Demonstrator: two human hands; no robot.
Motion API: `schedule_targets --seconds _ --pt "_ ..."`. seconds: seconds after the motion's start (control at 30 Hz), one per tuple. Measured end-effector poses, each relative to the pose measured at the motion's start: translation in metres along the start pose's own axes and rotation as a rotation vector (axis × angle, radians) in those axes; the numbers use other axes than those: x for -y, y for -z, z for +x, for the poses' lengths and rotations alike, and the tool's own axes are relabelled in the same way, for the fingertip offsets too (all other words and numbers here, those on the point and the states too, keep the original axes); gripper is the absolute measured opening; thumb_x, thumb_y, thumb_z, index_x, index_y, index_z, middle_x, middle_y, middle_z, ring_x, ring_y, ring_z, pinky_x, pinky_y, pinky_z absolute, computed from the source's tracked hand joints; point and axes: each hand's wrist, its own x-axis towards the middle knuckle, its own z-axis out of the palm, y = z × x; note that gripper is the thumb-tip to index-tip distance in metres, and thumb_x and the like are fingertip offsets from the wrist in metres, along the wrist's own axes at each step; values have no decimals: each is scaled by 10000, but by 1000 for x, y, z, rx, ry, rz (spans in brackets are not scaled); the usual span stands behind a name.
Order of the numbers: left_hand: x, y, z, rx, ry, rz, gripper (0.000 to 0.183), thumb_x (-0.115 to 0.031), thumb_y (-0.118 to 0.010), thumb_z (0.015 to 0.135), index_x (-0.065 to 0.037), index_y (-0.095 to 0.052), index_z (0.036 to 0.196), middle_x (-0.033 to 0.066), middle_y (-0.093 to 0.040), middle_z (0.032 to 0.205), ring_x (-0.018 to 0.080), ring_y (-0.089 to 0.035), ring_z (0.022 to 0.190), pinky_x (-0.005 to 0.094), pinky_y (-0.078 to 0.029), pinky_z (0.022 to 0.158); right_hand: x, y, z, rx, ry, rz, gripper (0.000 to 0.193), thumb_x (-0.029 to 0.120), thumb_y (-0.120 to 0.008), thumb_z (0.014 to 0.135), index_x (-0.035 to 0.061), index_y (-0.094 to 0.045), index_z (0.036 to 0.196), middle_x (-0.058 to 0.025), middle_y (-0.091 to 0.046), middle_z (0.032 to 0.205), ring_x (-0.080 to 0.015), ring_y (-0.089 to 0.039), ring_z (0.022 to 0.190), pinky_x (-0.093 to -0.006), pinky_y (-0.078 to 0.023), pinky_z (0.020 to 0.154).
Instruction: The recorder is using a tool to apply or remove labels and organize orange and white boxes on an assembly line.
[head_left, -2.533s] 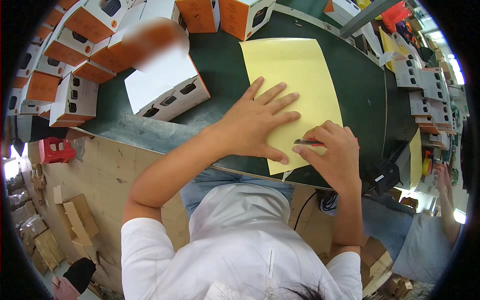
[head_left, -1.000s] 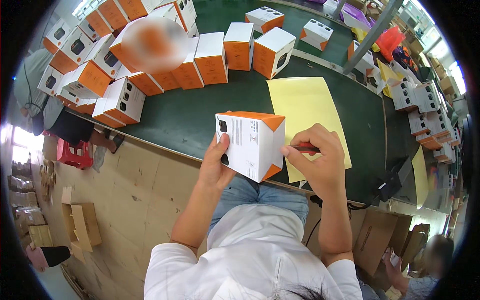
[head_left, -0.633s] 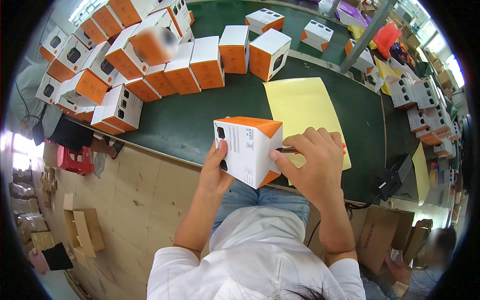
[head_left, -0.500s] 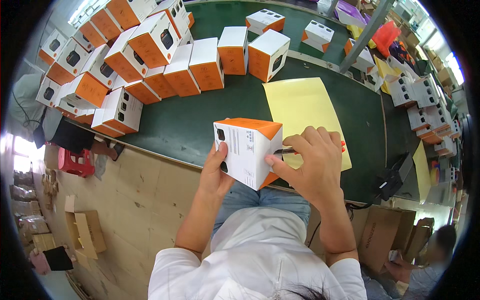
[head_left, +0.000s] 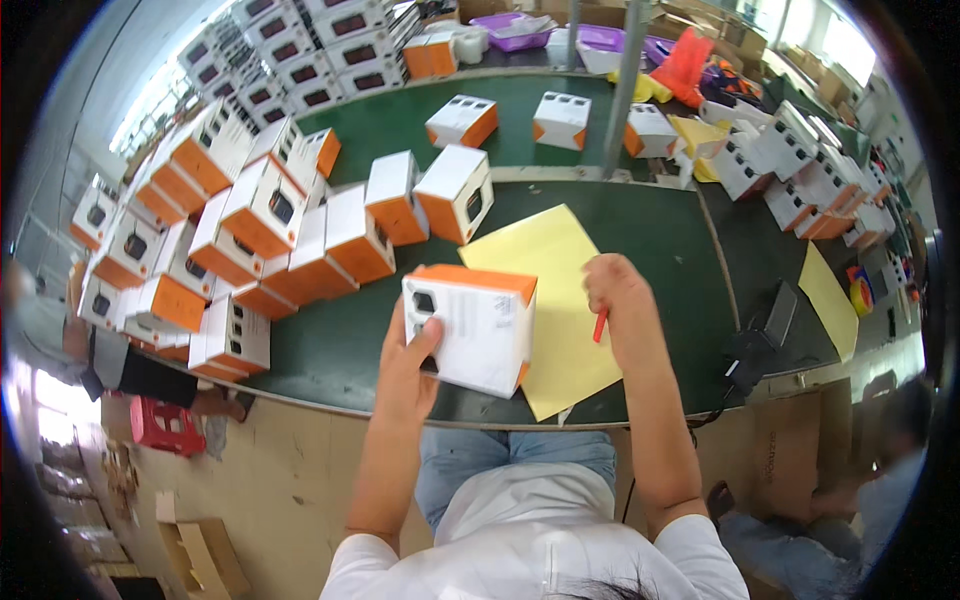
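My left hand [head_left: 403, 375] holds a white cardboard carton with an orange side [head_left: 480, 340] by its left end, thumb across the printed white face, the fingers hidden behind. The carton is tilted toward me and looks raised at the near edge of the dark green tabletop [head_left: 330, 355]. My right hand [head_left: 618, 285] is curled tight around a slim red-handled tool [head_left: 600, 326] whose handle pokes down below the fist; I cannot make out its working end. This fist is to the right of the carton, apart from it, above a flat, pale yellow sheet [head_left: 565, 300] that spreads between my two grips and partly behind the carton.

Just beyond my left grip stands another white-and-orange carton [head_left: 455, 195]; farther left of that grip, similar ones are stacked in a crowded pile [head_left: 270, 205].

I judge the step in hand to be handling this one carton, with the tool ready but off it. Using the tool here would call for a steady left hold and a careful approach to the carton's right-hand end, sparing the printed face.
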Motion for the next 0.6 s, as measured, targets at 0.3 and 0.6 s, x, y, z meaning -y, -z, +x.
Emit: schedule_targets --seconds 0.3,0.6 --pt "72 -197 195 518 -387 1082 631 -202 -798 798 -142 -586 1390 174 -609 1312 331 -593 1245 446 -506 1005 -25 56 24 -237 -224 915 197 314 -547 1045 136 -559 961 9 -516 766 -153 -495 680 -366 -435 686" --pt "185 -300 272 623 -643 1074 325 -301 -788 851 -72 -730 1075 233 -681 1150 376 -635 1136 458 -503 993 -30 55 15 -311 -290 1074 115 215 -577 1014 134 -560 934 2 -533 773 -154 -503 671 -350 -443 682"
